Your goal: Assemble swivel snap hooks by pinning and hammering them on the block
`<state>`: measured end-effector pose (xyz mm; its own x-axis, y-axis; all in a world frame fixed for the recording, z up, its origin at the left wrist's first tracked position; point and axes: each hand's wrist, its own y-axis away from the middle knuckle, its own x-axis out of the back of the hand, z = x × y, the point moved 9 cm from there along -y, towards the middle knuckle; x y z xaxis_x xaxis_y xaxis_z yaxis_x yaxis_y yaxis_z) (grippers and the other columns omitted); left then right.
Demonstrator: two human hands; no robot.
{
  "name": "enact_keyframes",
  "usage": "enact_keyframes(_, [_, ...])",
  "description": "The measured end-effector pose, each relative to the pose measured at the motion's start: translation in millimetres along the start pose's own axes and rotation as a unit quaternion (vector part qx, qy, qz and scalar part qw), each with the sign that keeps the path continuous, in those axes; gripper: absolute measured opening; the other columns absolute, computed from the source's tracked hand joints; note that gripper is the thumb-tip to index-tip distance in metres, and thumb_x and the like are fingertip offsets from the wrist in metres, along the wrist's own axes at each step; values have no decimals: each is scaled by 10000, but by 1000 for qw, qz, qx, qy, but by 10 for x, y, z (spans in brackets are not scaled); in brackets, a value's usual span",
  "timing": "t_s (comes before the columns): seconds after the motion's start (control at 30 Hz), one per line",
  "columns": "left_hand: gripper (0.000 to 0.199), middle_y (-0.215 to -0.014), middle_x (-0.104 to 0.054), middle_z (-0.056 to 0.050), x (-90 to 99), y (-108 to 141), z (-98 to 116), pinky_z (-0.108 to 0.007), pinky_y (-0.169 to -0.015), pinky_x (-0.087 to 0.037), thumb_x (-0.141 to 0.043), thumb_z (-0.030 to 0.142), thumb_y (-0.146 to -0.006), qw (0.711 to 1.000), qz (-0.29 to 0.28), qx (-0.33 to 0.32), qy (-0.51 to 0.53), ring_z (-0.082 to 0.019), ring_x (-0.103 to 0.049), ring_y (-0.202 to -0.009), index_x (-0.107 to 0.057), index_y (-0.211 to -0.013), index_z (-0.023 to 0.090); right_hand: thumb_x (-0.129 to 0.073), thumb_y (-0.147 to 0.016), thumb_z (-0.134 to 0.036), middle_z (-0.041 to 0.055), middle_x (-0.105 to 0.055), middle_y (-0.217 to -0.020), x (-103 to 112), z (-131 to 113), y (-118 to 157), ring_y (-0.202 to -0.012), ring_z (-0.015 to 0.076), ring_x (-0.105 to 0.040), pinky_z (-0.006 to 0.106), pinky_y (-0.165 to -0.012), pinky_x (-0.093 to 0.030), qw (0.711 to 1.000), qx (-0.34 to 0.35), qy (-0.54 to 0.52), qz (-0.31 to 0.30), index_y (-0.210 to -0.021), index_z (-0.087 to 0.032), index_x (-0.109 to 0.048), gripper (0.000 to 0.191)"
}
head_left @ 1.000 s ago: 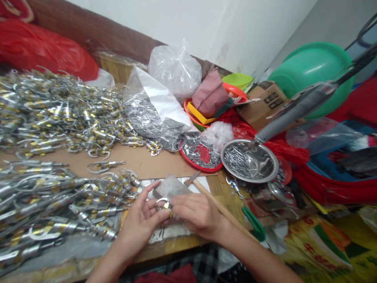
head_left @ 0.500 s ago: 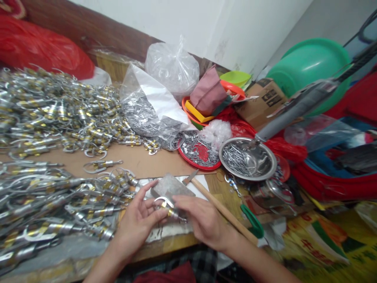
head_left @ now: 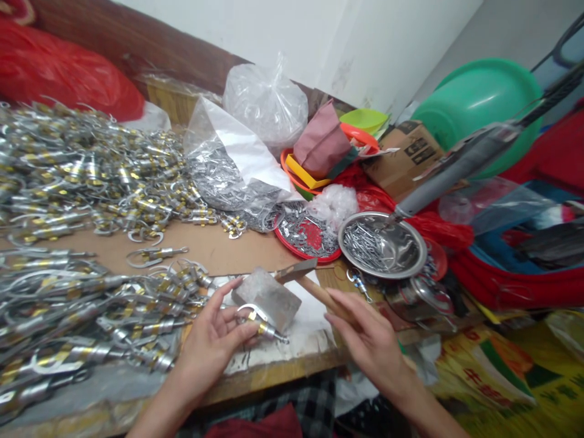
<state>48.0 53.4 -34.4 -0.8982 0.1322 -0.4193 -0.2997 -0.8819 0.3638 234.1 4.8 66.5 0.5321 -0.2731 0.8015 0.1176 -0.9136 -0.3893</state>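
Observation:
My left hand (head_left: 218, 337) grips a small silver and brass metal fitting (head_left: 264, 327) with a curved white-metal hook, at the near edge of a grey metal block (head_left: 269, 298). The block rests on white paper (head_left: 314, 325) near the table's front edge. To the right, my right hand (head_left: 369, 331) is wrapped round the wooden handle of a hammer (head_left: 298, 271). The hammer's head is raised over the block's far right corner.
Piles of similar fittings (head_left: 82, 170) cover the left side. Beyond the block are a red tray (head_left: 310, 237) of small metal parts and a steel bowl (head_left: 383, 243) of pins. A grey tool arm (head_left: 456, 170) slants in from the right.
My right hand has left the fitting, moved right and taken hold of the hammer, whose head has lifted and turned. My left hand has stayed in nearly the same place with the fitting.

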Motion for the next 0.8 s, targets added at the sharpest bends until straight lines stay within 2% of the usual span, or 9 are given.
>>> enact_keyframes(0.1, [782,-656,-624,30,-21,9,24,-268,-555,-510,-722,175,-587,1000,-2,-9,7,-150,-623,-584,-298,-1243,223,-460,-802,-60,47,-595,-1061,93,-380,22,-929,162,-578,249,-762,-473,995,99,12,7,-1260,-266,-397,506])
enact_keyframes(0.23, [823,-650,-628,32,-8,11,23,-266,-542,-513,-731,181,-571,1000,8,-11,12,-153,-631,-564,-286,-1261,230,-392,-806,-50,64,-635,-952,-184,-376,108,-794,174,-614,272,-650,-509,987,93,61,-113,-1263,-226,-415,490])
enact_keyframes(0.27, [825,-653,-626,34,-3,9,21,-265,-540,-512,-732,180,-570,1000,10,-11,11,-151,-631,-563,-287,-1262,235,-392,-808,-54,67,-635,-947,-201,-339,123,-786,174,-615,274,-648,-512,988,81,62,-112,-1262,-224,-418,485])
enact_keyframes(0.4, [852,-627,-619,47,-1,19,33,-266,-534,-513,-741,166,-552,1000,17,-12,11,-147,-626,-549,-283,-1266,233,-429,-801,-44,63,-617,-1001,-64,-338,170,-878,167,-599,267,-726,-500,996,84,23,-12,-1270,-258,-401,517])
enact_keyframes(0.5, [872,-616,-634,40,-25,37,61,-256,-514,-505,-746,170,-540,1000,19,-12,13,-148,-624,-529,-273,-1271,215,-414,-808,-61,62,-633,-962,-174,-341,189,-831,166,-613,269,-709,-508,995,78,23,-58,-1254,-243,-431,482])
enact_keyframes(0.57, [860,-606,-638,44,-31,40,73,-232,-489,-488,-746,175,-538,1000,22,-15,10,-133,-610,-500,-286,-1264,216,-418,-823,-103,61,-636,-961,-268,-228,155,-807,162,-620,271,-706,-514,995,37,13,-89,-1233,-234,-460,433])
enact_keyframes(0.63, [791,-605,-642,46,-11,30,69,-233,-506,-488,-748,184,-536,999,28,-20,-1,-136,-614,-519,-353,-1221,214,-464,-819,-156,63,-633,-996,-290,-27,76,-840,165,-617,280,-731,-511,998,-18,-19,-65,-1208,-228,-488,396])
enact_keyframes(0.73, [430,-662,-678,-4,42,5,43,-291,-629,-505,-734,228,-556,997,29,-27,-66,-179,-644,-638,-568,-948,170,-534,-788,-221,78,-633,-1046,-377,315,-60,-904,193,-611,333,-778,-499,994,-84,-61,-41,-1158,-197,-535,371])
enact_keyframes(0.8, [208,-684,-695,-35,81,1,46,-323,-686,-491,-709,274,-588,987,30,-36,-154,-205,-643,-676,-635,-749,166,-533,-793,-260,75,-645,-1034,-511,449,-158,-889,197,-621,341,-761,-504,992,-87,-52,-76,-1120,-192,-565,335])
